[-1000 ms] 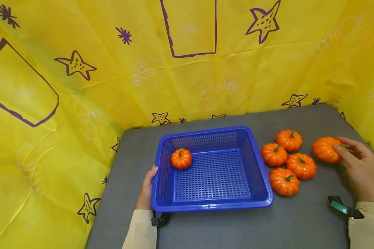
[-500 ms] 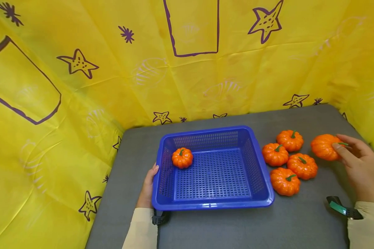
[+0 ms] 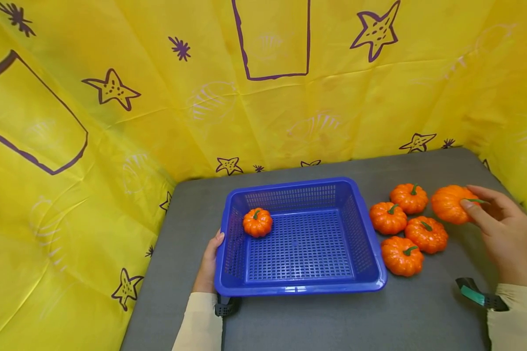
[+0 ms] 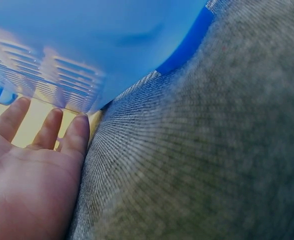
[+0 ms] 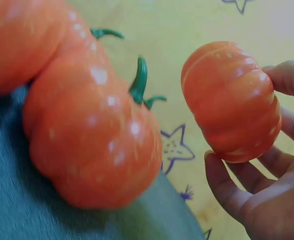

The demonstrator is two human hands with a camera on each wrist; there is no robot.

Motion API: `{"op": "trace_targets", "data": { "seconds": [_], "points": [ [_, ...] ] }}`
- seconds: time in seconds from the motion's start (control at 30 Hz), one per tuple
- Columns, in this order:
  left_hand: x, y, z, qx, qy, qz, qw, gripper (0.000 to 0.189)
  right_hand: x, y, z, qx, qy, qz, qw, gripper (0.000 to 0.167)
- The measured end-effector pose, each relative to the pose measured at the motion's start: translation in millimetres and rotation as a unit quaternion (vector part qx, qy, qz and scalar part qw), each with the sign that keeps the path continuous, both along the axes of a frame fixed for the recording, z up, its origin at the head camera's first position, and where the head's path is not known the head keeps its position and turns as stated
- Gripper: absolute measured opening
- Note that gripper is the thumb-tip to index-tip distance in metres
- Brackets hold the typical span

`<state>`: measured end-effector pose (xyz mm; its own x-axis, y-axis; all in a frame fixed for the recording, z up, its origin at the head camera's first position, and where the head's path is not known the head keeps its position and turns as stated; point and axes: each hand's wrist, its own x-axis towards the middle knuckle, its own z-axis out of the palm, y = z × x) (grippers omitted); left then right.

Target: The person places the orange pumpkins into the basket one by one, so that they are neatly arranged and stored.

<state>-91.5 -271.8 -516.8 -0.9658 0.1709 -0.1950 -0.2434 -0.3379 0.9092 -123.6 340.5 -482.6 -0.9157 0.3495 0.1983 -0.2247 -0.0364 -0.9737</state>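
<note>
Above the table (image 3: pixel 435 312), beside four mini pumpkins (image 3: pixel 426 236), your right hand (image 3: pixel 505 234) pinches a fifth pumpkin (image 3: pixel 449 204)! Your left hand (image 3: pixel 208 263) rests straight fingers against the blue plastic basket (image 3: pixel 298 290). Squeeze lightly but securely, and carry high, clear of those stems (image 3: pixel 410 250).

A basket (image 3: pixel 298 290) sits on the table (image 3: pixel 325 324), with one pumpkin (image 3: pixel 257 224) inside at the left. Four pumpkins (image 3: pixel 416 235) lie right of it. The held pumpkin (image 3: pixel 449 204) is farther right.
</note>
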Motion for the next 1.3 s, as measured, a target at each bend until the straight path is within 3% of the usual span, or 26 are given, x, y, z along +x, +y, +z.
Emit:
{"op": "trace_targets", "data": {
  "seconds": [0.2,0.6,0.77,1.07,1.3],
  "points": [
    [-0.1,0.4,1.1,-0.005,-0.001,-0.002,1.0000,0.067,-1.1,-13,10.0,0.003,0.034,0.024,0.9991,0.044],
    [-0.1,0.8,0.7,0.002,0.000,-0.001,1.0000,0.068,2.3,-38,23.2,0.054,0.035,0.077,0.9949,0.046],
    [0.1,0.2,-0.1,0.008,-0.005,-0.005,0.9999,0.067,5.6,-51,31.6,0.110,0.031,0.091,0.9893,0.048],
    [0.7,0.7,0.4,0.005,0.009,-0.004,0.9999,0.066,8.2,-77,40.7,0.138,0.050,0.148,0.9781,0.045],
    [0.2,0.4,0.1,0.009,0.017,-0.008,0.9998,0.067,11.4,-95,46.1,0.129,0.076,0.179,0.9723,0.048]
  ]
}}
